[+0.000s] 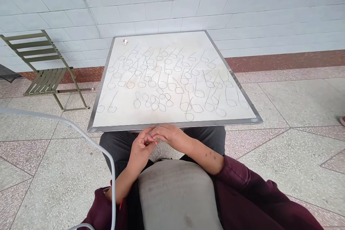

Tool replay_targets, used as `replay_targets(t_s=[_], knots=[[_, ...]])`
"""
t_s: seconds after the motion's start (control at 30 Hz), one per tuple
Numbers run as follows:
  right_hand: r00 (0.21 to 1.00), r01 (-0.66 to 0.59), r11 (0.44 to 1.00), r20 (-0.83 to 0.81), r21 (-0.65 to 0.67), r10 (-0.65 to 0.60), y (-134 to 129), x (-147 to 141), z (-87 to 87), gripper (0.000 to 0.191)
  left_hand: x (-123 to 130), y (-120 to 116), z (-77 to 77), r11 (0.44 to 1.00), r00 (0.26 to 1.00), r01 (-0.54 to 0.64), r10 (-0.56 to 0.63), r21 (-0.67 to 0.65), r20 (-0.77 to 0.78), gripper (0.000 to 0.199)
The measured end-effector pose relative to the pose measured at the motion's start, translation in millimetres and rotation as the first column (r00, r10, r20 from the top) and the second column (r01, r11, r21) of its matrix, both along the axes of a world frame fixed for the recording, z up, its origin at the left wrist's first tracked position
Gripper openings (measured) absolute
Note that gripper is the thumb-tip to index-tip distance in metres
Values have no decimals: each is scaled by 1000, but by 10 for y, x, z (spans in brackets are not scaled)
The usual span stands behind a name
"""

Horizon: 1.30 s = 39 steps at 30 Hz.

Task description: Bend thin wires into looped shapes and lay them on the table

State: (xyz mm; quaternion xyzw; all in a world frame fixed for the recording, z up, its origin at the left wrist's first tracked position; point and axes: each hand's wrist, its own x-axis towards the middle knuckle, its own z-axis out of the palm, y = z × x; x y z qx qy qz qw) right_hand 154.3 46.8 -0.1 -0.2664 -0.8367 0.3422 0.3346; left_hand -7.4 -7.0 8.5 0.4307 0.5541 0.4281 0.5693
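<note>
Over my lap, just at the near edge of the table, my left hand (140,148) and my right hand (172,138) meet at the fingertips. Both are closed in a pinch around a thin piece of wire (161,148), whose curved part hangs below the fingers. The exact grip is partly hidden by the right hand's fingers. On the white tabletop (172,115) in front lie several wire pieces, each a round loop with a straight tail, such as one wire loop (112,109) at the left. Nearer the middle, several figure-eight wires (155,103) lie in a group.
A small red and white object (125,42) sits at the table's far left corner. To the left stands a green folding chair (48,79). A grey hose or cable (81,131) arcs across the left side. Behind the table rises a white tiled wall (172,7).
</note>
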Motion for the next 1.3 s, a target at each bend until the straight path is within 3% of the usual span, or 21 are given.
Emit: replay_targets(t_s=[0.07, 0.17, 0.23, 0.37, 0.5, 0.67, 0.73, 0.83, 0.9, 0.97, 1.03, 1.3], knots=[[998, 36, 992, -52, -120, -43, -12, -9, -28, 14, -5, 3, 14, 1000, 999, 5, -5, 8, 40, 39], [988, 73, 950, -106, -302, -109, -54, -36, -83, 35, -23, 7, 27, 999, 997, -28, 26, 23, 69, 43], [983, 86, 931, -120, -354, -136, -86, -64, -110, 35, -31, 7, 30, 998, 996, -54, 52, 30, 73, 47], [970, 154, 941, -136, -300, -202, -130, -124, -130, 19, -30, 2, 17, 998, 994, -65, 62, 27, 94, 52], [969, 200, 963, -111, -180, -222, -139, -138, -130, 24, -26, -9, 5, 996, 991, -76, 71, 40, 110, 52], [954, 235, 957, -149, -172, -261, -138, -127, -125, 29, -23, -15, 11, 996, 989, -74, 67, 50, 133, 51], [941, 257, 943, -167, -210, -294, -144, -136, -123, 27, -18, -12, 16, 995, 985, -81, 72, 52, 156, 50], [911, 264, 874, -191, -408, -365, -154, -161, -125, 21, -12, -6, 30, 993, 977, -102, 87, 66, 192, 48], [920, 161, 817, -216, -553, -328, -158, -180, -130, 18, -9, -5, 39, 992, 975, -108, 92, 68, 202, 48], [930, 53, 784, -254, -619, -264, -158, -195, -136, 19, -7, -6, 43, 993, 976, -103, 88, 64, 201, 47], [929, 28, 785, -274, -619, -249, -158, -206, -139, 20, -3, -8, 36, 994, 977, -89, 75, 60, 202, 46], [920, 166, 816, -212, -553, -331, -175, -219, -152, 22, 3, -3, -31, 996, 975, -68, 54, 59, 215, 44]])
